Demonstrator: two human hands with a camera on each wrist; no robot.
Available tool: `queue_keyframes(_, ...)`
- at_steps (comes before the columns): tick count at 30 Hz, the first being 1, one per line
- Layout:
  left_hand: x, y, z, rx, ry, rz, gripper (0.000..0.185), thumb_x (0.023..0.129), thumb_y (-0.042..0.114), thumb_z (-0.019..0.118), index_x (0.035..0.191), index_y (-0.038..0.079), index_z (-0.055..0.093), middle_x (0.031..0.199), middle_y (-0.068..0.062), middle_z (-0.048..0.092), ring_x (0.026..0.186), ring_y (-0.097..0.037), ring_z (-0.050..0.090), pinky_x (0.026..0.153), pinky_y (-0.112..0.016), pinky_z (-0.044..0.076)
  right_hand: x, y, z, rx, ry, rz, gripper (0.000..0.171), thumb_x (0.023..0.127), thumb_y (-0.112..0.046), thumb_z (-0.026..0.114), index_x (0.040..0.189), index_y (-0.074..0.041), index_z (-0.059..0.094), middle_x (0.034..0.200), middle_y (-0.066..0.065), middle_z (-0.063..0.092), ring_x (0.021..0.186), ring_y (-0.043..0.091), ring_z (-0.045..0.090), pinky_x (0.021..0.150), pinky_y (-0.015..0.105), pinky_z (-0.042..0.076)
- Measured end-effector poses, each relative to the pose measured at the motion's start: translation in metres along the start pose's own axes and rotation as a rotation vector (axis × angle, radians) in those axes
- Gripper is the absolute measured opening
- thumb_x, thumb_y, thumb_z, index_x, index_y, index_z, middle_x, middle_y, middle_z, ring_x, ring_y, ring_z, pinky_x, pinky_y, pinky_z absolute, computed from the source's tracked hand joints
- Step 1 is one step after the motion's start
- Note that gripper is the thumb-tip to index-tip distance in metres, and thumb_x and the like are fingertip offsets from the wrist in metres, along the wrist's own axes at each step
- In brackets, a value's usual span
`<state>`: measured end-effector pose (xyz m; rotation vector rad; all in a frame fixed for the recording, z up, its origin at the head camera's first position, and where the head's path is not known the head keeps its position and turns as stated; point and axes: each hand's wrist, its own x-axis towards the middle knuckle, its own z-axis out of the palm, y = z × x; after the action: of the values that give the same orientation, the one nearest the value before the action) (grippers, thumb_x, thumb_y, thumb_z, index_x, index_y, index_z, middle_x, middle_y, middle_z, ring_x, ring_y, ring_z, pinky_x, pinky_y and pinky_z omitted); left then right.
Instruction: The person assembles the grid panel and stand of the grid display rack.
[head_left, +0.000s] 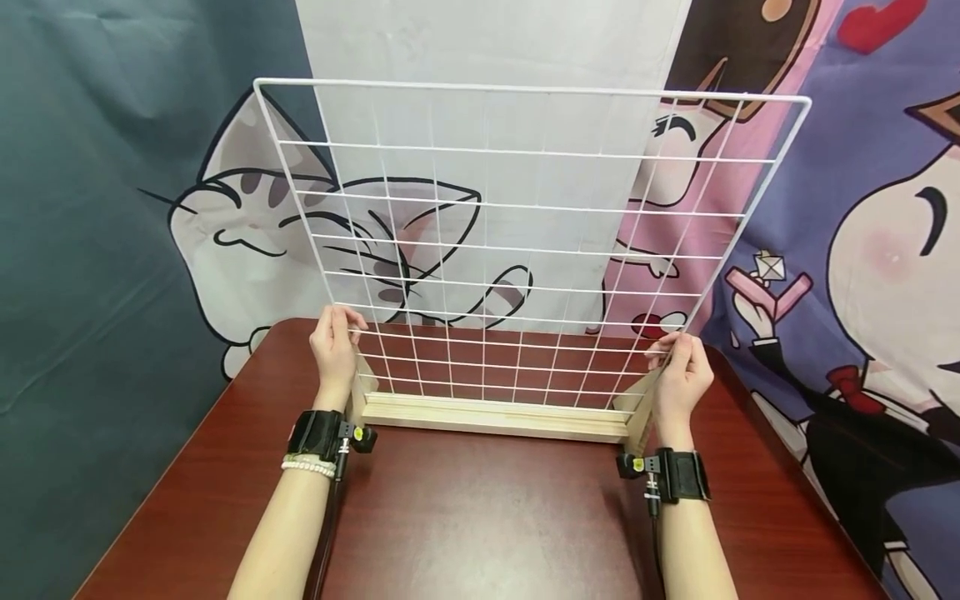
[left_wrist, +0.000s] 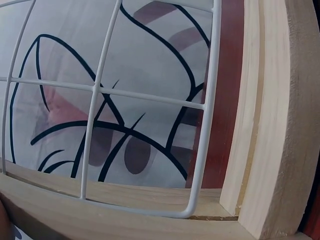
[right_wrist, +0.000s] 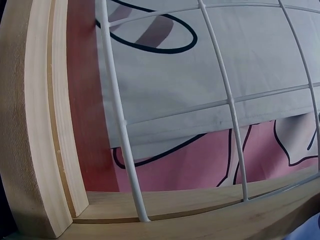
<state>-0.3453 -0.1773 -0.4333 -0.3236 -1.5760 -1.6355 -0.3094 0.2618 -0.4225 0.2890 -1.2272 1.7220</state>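
A white wire grid panel (head_left: 525, 88) stands upright, leaning back, above a pale wooden frame (head_left: 495, 418). My left hand (head_left: 333, 348) pinches its left side edge, while my right hand (head_left: 681, 375) pinches the right edge at about the same height. In the left wrist view, the panel's side wire runs along a groove in the wooden side piece (left_wrist: 125, 227); its bottom wire (left_wrist: 209, 100) is apart from the grooved base rail (left_wrist: 252, 120). The right wrist view likewise shows a gap between the bottom wire (right_wrist: 120, 110) and the base rail (right_wrist: 37, 115).
The frame stands on a reddish-brown table (head_left: 480, 517). Behind it hangs a cloth backdrop (head_left: 480, 42) with cartoon cats and figures. Each wrist wears a black strap with a small camera; cables run back along the forearms.
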Motion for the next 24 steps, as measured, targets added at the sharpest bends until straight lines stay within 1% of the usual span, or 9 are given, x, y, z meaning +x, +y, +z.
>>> queue_keyframes(2, 0.001, 0.006, 0.002, -0.032, 0.002, -0.011, 0.033, 0.103, 0.005, 0.038, 0.084, -0.019, 0.048, 0.063, -0.004, 0.058, 0.049, -0.01, 0.042, 0.047, -0.012, 0.034, 0.0, 0.0, 0.001, 0.029, 0.004, 0.0, 0.031, 0.101, -0.006, 0.047, 0.076, 0.008, 0.059, 0.061, 0.006, 0.063, 0.045, 0.008, 0.056, 0.039, 0.019, 0.038)
queue_keyframes(5, 0.001, 0.012, 0.004, -0.055, 0.013, -0.008, 0.029, 0.103, 0.005, 0.038, 0.089, -0.019, 0.046, 0.063, 0.004, 0.06, 0.05, -0.002, 0.047, 0.046, -0.012, 0.035, 0.001, 0.001, 0.0, 0.034, -0.001, -0.002, 0.03, 0.1, -0.003, 0.046, 0.075, 0.006, 0.06, 0.061, 0.005, 0.063, 0.044, 0.007, 0.056, 0.039, 0.019, 0.037)
queue_keyframes(8, 0.001, 0.014, 0.005, -0.041, 0.015, -0.004, 0.024, 0.103, 0.004, 0.037, 0.097, -0.018, 0.045, 0.064, 0.007, 0.061, 0.052, 0.004, 0.05, 0.045, -0.01, 0.035, 0.002, 0.002, -0.001, 0.026, -0.008, -0.006, 0.029, 0.099, 0.0, 0.047, 0.074, 0.003, 0.061, 0.06, 0.005, 0.063, 0.045, 0.007, 0.057, 0.04, 0.018, 0.037)
queue_keyframes(11, 0.0, 0.015, 0.005, -0.011, 0.014, 0.002, 0.022, 0.103, 0.002, 0.037, 0.1, -0.018, 0.045, 0.064, 0.006, 0.06, 0.052, 0.006, 0.049, 0.045, -0.007, 0.033, 0.002, 0.003, -0.001, 0.019, -0.014, -0.014, 0.028, 0.099, 0.001, 0.048, 0.074, 0.002, 0.062, 0.06, 0.004, 0.063, 0.046, 0.009, 0.057, 0.04, 0.018, 0.038)
queue_keyframes(13, 0.0, 0.01, 0.004, -0.004, 0.016, 0.012, 0.021, 0.103, 0.001, 0.036, 0.1, -0.018, 0.044, 0.064, 0.004, 0.059, 0.051, 0.007, 0.048, 0.045, -0.007, 0.032, 0.002, 0.003, -0.001, 0.014, -0.021, -0.021, 0.027, 0.098, -0.001, 0.05, 0.074, 0.004, 0.061, 0.061, 0.004, 0.063, 0.046, 0.01, 0.057, 0.041, 0.018, 0.04)
queue_keyframes(16, 0.0, 0.0, 0.003, 0.006, 0.02, 0.037, 0.021, 0.103, 0.001, 0.036, 0.1, -0.018, 0.045, 0.063, 0.0, 0.059, 0.051, 0.006, 0.047, 0.045, -0.008, 0.031, 0.001, 0.002, 0.0, -0.005, -0.032, -0.031, 0.027, 0.098, -0.004, 0.052, 0.075, 0.008, 0.059, 0.062, 0.004, 0.063, 0.047, 0.009, 0.057, 0.042, 0.018, 0.041)
queue_keyframes(19, 0.002, -0.01, 0.002, 0.019, 0.017, 0.059, 0.022, 0.103, 0.003, 0.035, 0.102, -0.016, 0.046, 0.064, -0.002, 0.059, 0.051, 0.005, 0.047, 0.045, -0.009, 0.032, 0.001, 0.001, -0.001, -0.03, -0.04, -0.041, 0.025, 0.098, -0.006, 0.053, 0.08, 0.01, 0.06, 0.062, 0.004, 0.065, 0.047, 0.008, 0.057, 0.043, 0.019, 0.042)
queue_keyframes(22, 0.002, -0.014, 0.002, 0.022, 0.011, 0.072, 0.023, 0.104, 0.005, 0.036, 0.104, -0.015, 0.046, 0.065, 0.0, 0.059, 0.051, 0.004, 0.048, 0.045, -0.01, 0.033, 0.001, 0.001, -0.002, -0.05, -0.052, -0.053, 0.021, 0.098, -0.006, 0.053, 0.088, 0.011, 0.061, 0.063, 0.003, 0.066, 0.048, 0.008, 0.058, 0.043, 0.019, 0.044)
queue_keyframes(24, 0.002, -0.015, 0.001, 0.02, 0.013, 0.074, 0.023, 0.104, 0.005, 0.036, 0.104, -0.016, 0.045, 0.066, 0.005, 0.059, 0.051, 0.005, 0.048, 0.045, -0.01, 0.033, 0.001, 0.001, -0.002, -0.042, -0.065, -0.055, 0.02, 0.098, -0.005, 0.053, 0.091, 0.012, 0.06, 0.063, 0.004, 0.066, 0.048, 0.01, 0.058, 0.044, 0.02, 0.045)
